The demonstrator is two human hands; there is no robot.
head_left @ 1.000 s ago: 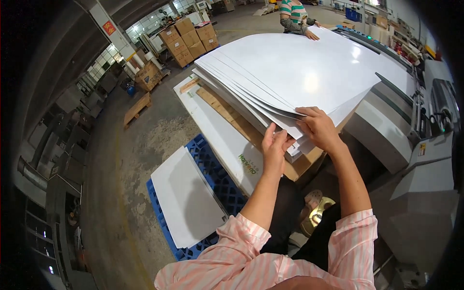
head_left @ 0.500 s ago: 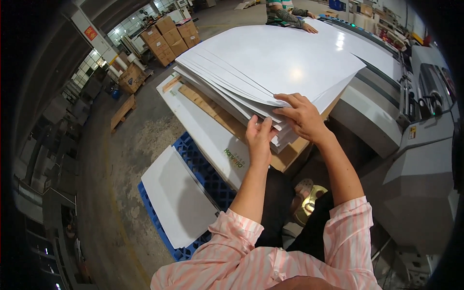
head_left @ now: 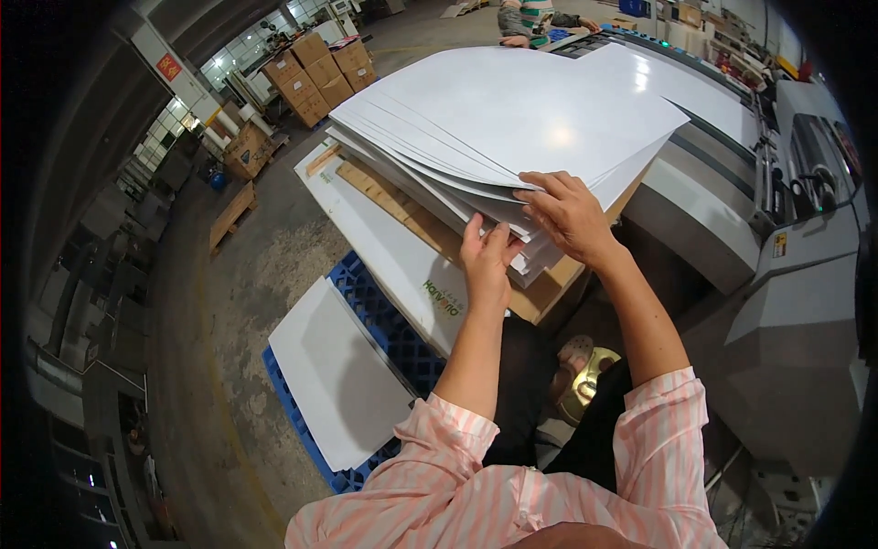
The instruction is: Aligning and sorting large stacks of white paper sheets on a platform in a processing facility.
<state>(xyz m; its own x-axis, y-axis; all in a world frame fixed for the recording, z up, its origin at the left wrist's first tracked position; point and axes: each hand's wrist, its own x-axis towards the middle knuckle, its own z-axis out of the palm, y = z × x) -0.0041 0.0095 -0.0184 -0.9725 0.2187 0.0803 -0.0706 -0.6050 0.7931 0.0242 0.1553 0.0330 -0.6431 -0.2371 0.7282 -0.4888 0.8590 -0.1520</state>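
Workshop floor (head_left: 197,348): blue pallet (head_left: 398,329) near sheet stack (head_left: 512,110).

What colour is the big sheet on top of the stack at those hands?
The top sheet is glossy white, seen best in the head view.

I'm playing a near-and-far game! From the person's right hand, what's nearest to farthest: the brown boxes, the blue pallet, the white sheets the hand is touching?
1. White sheets: touching the right hand.
2. Blue pallet: lower down, to the left.
3. Brown boxes: far back, on the left.
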